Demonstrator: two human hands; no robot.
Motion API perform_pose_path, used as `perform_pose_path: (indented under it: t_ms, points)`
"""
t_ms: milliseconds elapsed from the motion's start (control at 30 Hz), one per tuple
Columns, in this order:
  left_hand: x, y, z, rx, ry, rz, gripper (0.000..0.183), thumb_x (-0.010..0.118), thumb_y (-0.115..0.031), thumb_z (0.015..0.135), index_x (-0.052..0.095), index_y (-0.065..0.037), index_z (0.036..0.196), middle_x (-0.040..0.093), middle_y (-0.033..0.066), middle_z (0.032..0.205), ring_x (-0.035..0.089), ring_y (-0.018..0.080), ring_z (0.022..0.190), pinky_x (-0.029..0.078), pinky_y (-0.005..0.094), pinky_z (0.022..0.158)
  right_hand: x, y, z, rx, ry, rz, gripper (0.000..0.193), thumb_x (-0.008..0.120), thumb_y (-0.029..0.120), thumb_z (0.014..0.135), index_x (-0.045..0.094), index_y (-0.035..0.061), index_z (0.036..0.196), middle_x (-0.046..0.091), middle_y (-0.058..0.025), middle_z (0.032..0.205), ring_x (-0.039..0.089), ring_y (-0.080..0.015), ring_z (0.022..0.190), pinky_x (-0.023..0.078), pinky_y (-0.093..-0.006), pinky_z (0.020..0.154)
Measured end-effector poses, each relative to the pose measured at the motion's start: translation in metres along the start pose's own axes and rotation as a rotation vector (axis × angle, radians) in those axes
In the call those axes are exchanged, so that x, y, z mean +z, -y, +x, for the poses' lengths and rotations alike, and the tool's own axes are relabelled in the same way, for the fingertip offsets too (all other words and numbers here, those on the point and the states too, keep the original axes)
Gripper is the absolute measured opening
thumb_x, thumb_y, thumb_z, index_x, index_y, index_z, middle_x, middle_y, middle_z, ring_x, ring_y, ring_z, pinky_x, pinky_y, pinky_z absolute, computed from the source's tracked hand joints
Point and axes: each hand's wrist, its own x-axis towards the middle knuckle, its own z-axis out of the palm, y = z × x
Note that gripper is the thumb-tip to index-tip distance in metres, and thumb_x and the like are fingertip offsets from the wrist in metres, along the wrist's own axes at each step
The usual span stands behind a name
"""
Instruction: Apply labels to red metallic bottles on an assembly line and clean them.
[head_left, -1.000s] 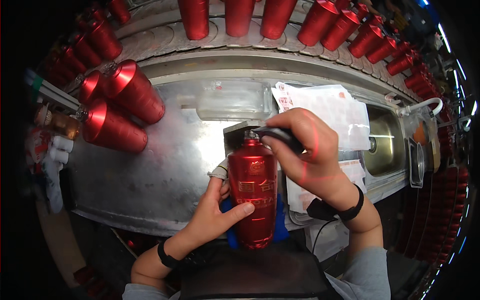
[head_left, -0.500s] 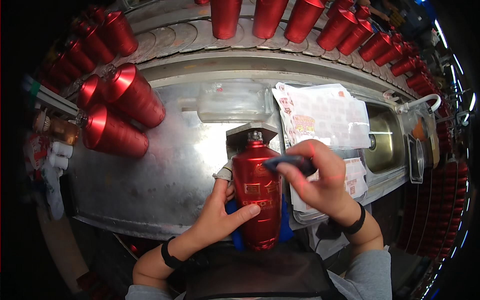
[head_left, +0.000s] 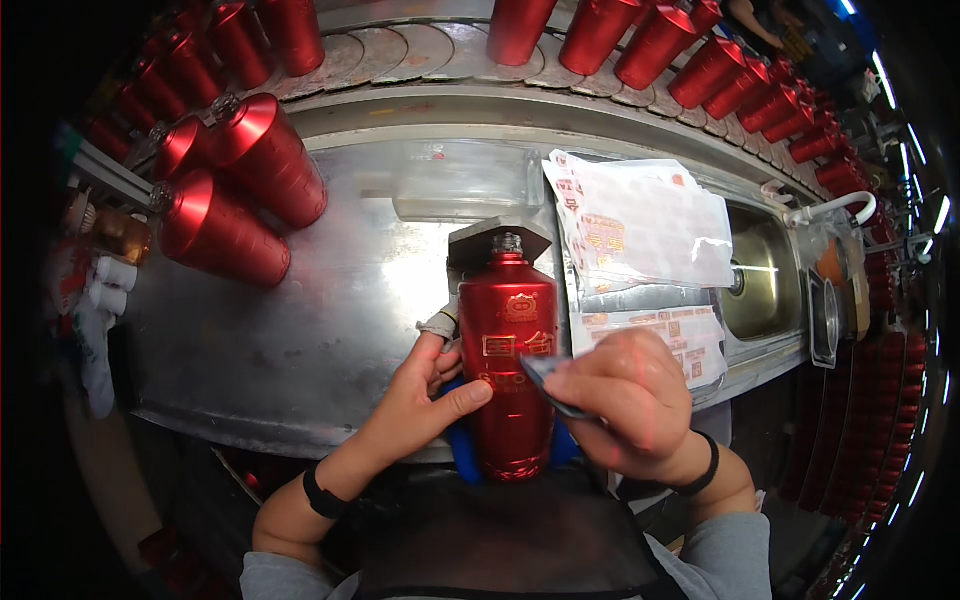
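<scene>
A glossy red bottle [head_left: 508,330] with gold lettering lies tilted in front of me, its threaded neck against an angled metal plate [head_left: 478,243]. Blue padding [head_left: 464,447] shows beneath its lower part. My left hand [head_left: 415,395] grips the bottle's left side, thumb on its front, the other fingers partly hidden behind it. A pale wrap [head_left: 438,324] covers one of its fingertips. Between the fingers of my right hand [head_left: 637,405] is a thin dark flat scraper-like piece [head_left: 547,384]. Its edge meets the bottle's front beside the gold lettering.
Printed decal sheets [head_left: 655,235] lie right of the bottle, with a metal sink [head_left: 765,270] beyond. A clear rectangular glass vessel [head_left: 465,180] rests behind the plate. Several red bottles [head_left: 225,230] stand at left on the metal worktop [head_left: 250,350]; more ride a conveyor [head_left: 400,50] at the back.
My right hand has brought the dark piece down the bottle from near the upper emblem to the lettering. Along the conveyor, the bottles have shifted right. My left hand keeps its grip.
</scene>
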Motion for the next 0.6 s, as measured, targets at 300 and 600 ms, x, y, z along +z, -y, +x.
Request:
perform_pose_path:
  t_ms: [300, 600]
  points:
    - [-0.007, 0.008, -0.002, -0.007, 0.075, -0.144, 0.082, 0.062, -0.009, 0.096, 0.008, -0.006, 0.158, 0.029, 0.0162, 0.158, 0.032, 0.0240, 0.145, 0.027, 0.0378, 0.117, 0.019, 0.018, 0.002, -0.137, 0.028, -0.017, 0.034, 0.073, 0.010, 0.061, 0.073, 0.0051, 0.095, 0.064, -0.0055, 0.088, 0.060, -0.0217, 0.073, 0.047, -0.0337, 0.061]
    - [-0.016, 0.005, -0.005, 0.056, 0.072, -0.196, 0.061, 0.044, -0.019, 0.105, 0.017, 0.001, 0.156, 0.036, 0.0160, 0.155, 0.033, 0.0216, 0.144, 0.025, 0.0349, 0.118, 0.047, 0.028, 0.006, -0.269, 0.358, 0.088, 0.027, 0.072, 0.013, 0.065, 0.071, 0.0077, 0.091, 0.064, -0.0046, 0.094, 0.061, -0.0205, 0.083, 0.048, -0.0338, 0.068]
